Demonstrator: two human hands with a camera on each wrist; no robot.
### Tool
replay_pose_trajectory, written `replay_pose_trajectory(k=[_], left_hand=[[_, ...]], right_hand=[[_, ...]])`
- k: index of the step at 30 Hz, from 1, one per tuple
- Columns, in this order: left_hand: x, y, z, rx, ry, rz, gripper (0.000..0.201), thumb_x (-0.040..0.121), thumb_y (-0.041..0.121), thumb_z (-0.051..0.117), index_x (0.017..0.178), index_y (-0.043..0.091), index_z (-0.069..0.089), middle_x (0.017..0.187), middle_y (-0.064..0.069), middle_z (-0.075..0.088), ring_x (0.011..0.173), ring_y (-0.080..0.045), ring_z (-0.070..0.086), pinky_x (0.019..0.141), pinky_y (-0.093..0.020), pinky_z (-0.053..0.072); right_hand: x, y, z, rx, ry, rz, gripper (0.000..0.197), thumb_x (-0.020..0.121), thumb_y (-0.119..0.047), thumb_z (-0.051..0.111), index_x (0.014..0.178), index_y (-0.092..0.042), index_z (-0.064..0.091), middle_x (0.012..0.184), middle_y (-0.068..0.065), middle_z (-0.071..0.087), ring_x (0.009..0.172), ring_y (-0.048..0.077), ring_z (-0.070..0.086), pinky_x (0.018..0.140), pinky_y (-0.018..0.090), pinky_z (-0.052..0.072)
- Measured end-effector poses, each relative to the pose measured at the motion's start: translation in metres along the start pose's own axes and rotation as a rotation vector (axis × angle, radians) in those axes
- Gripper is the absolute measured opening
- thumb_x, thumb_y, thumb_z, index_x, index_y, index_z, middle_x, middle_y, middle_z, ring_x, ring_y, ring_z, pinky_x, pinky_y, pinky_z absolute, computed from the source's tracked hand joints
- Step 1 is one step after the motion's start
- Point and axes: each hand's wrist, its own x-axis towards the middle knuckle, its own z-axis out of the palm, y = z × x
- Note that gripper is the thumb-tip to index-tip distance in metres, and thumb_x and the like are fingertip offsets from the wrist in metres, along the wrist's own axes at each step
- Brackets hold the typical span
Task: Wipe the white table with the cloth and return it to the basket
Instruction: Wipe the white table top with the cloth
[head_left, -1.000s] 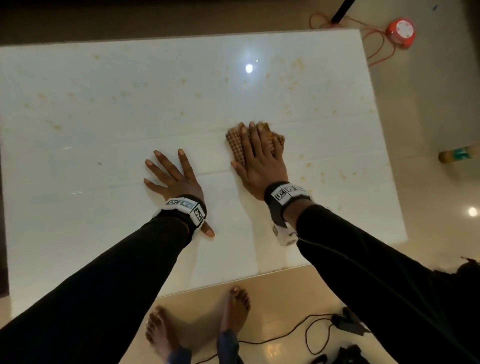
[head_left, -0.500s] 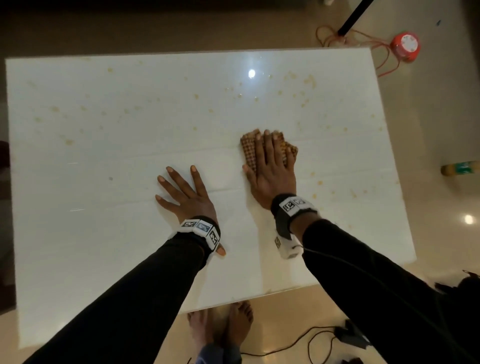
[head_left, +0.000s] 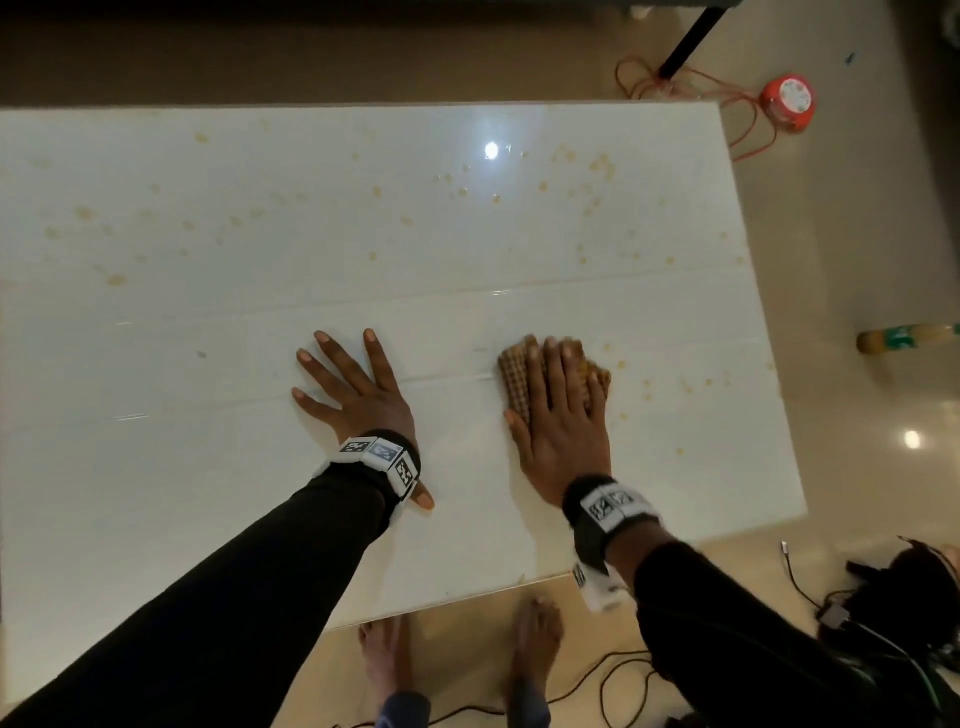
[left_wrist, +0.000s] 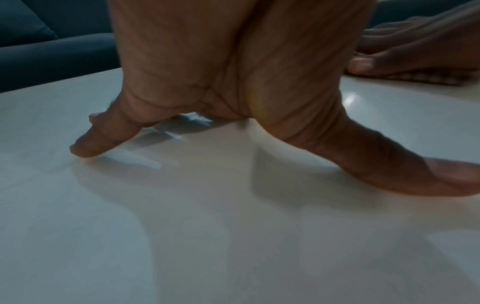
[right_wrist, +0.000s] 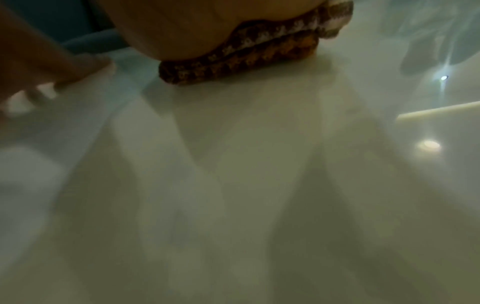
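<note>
A folded brown checked cloth (head_left: 514, 379) lies on the white table (head_left: 260, 270) toward its near right. My right hand (head_left: 558, 410) presses flat on the cloth with straight fingers; the cloth's edge (right_wrist: 259, 55) shows under my palm in the right wrist view. My left hand (head_left: 353, 387) rests flat on the bare table to the left, fingers spread, holding nothing; its palm (left_wrist: 233, 61) arches over the surface in the left wrist view. Yellowish stains (head_left: 597, 166) dot the far half and right side of the table. No basket is in view.
On the floor at the far right lie a red round object (head_left: 787, 106) with orange cord and a black pole (head_left: 691, 36). A yellow-green bottle (head_left: 904, 338) lies right of the table. Black cables and gear (head_left: 883, 597) sit near my bare feet (head_left: 535, 639).
My right hand has slid the cloth toward me and slightly right across the table. The left hand stays planted flat. The head view has shifted.
</note>
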Motion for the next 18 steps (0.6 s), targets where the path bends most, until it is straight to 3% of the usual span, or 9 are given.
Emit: replay_pose_trajectory(k=[3, 6, 10, 12, 13, 15, 18], left_hand=[[0.001, 0.001, 0.002, 0.002, -0.001, -0.004, 0.162, 0.06, 0.045, 0.095, 0.151, 0.005, -0.033, 0.156, -0.043, -0.018, 0.146, -0.062, -0.004, 0.112, -0.075, 0.017], [0.0, 0.0, -0.003, 0.013, -0.025, -0.009, 0.161, 0.062, 0.046, 0.094, 0.151, 0.005, -0.034, 0.155, -0.044, -0.019, 0.146, -0.063, -0.005, 0.112, -0.074, 0.017], [-0.004, 0.0, -0.011, -0.016, -0.061, -0.012, 0.158, 0.066, 0.044, 0.092, 0.149, 0.005, -0.037, 0.154, -0.044, -0.023, 0.145, -0.063, -0.008, 0.114, -0.074, 0.019], [-0.008, -0.002, -0.017, -0.014, -0.098, -0.019, 0.17, 0.054, 0.047, 0.096, 0.147, 0.003, -0.039, 0.153, -0.045, -0.023, 0.145, -0.063, -0.009, 0.114, -0.075, 0.019], [-0.009, -0.004, -0.02, -0.012, -0.127, -0.019, 0.182, 0.04, 0.05, 0.099, 0.144, 0.002, -0.042, 0.152, -0.045, -0.024, 0.145, -0.063, -0.011, 0.113, -0.077, 0.015], [-0.012, -0.004, -0.025, -0.011, -0.165, -0.006, 0.196, 0.018, 0.057, 0.097, 0.141, 0.001, -0.045, 0.152, -0.045, -0.025, 0.145, -0.063, -0.012, 0.111, -0.077, 0.01], [-0.012, -0.002, -0.024, -0.014, -0.148, 0.002, 0.193, 0.024, 0.058, 0.097, 0.142, 0.001, -0.045, 0.154, -0.044, -0.022, 0.146, -0.062, -0.007, 0.114, -0.074, 0.016]], right_hand=[[0.079, 0.0, -0.018, 0.033, 0.031, 0.081, 0.077, 0.107, -0.057, 0.02, 0.169, -0.014, 0.004, 0.177, 0.01, -0.001, 0.164, 0.029, -0.003, 0.129, 0.058, 0.008], [0.092, 0.001, -0.02, 0.042, 0.019, 0.096, 0.076, 0.108, -0.056, 0.024, 0.169, -0.016, 0.001, 0.177, 0.009, -0.004, 0.164, 0.028, -0.005, 0.13, 0.058, 0.005], [-0.017, 0.01, -0.005, -0.014, -0.009, 0.027, 0.078, 0.107, -0.056, 0.023, 0.168, -0.01, 0.005, 0.176, 0.015, 0.0, 0.164, 0.033, -0.002, 0.128, 0.061, 0.014], [-0.073, 0.015, 0.005, -0.036, -0.073, -0.024, 0.078, 0.107, -0.056, 0.021, 0.168, -0.009, 0.003, 0.176, 0.014, -0.005, 0.164, 0.031, -0.004, 0.129, 0.059, 0.013], [-0.078, 0.021, 0.007, -0.035, -0.076, -0.067, 0.078, 0.108, -0.056, 0.019, 0.168, -0.008, 0.004, 0.176, 0.015, -0.004, 0.164, 0.032, -0.003, 0.129, 0.058, 0.013], [-0.048, 0.03, 0.001, -0.046, -0.063, -0.1, 0.079, 0.108, -0.058, 0.012, 0.167, -0.007, 0.01, 0.176, 0.018, 0.004, 0.163, 0.036, 0.004, 0.127, 0.061, 0.018], [0.03, 0.036, -0.016, 0.017, -0.025, 0.007, 0.083, 0.104, -0.062, 0.008, 0.168, -0.009, 0.006, 0.176, 0.016, 0.002, 0.163, 0.035, -0.001, 0.129, 0.06, 0.009]])
